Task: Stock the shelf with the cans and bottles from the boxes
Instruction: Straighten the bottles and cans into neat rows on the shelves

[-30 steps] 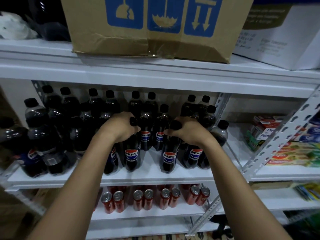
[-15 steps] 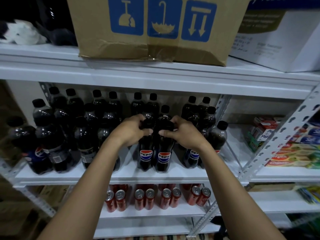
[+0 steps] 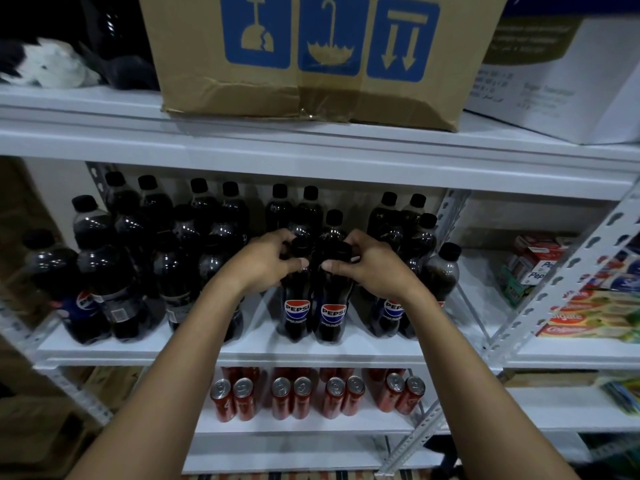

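Note:
Two dark Pepsi bottles stand side by side at the front middle of the white shelf (image 3: 242,351). My left hand (image 3: 266,261) grips the neck of the left bottle (image 3: 296,313). My right hand (image 3: 370,265) grips the neck of the right bottle (image 3: 333,317). Both bottles are upright, with their bases on the shelf board. Several more Pepsi bottles (image 3: 114,271) fill the shelf to the left, behind and to the right. Red cans (image 3: 287,396) stand in pairs on the shelf below.
A brown cardboard box (image 3: 311,57) and a white box (image 3: 561,81) sit on the top shelf. A slanted perforated metal brace (image 3: 561,282) divides off the right bay, which holds toothpaste cartons (image 3: 588,320). Brown cartons (image 3: 20,393) stand at the far left.
Both hands moved the two bottles toward the middle of the shelf and brought them together. A second ago the bottles stood apart; now they touch side by side.

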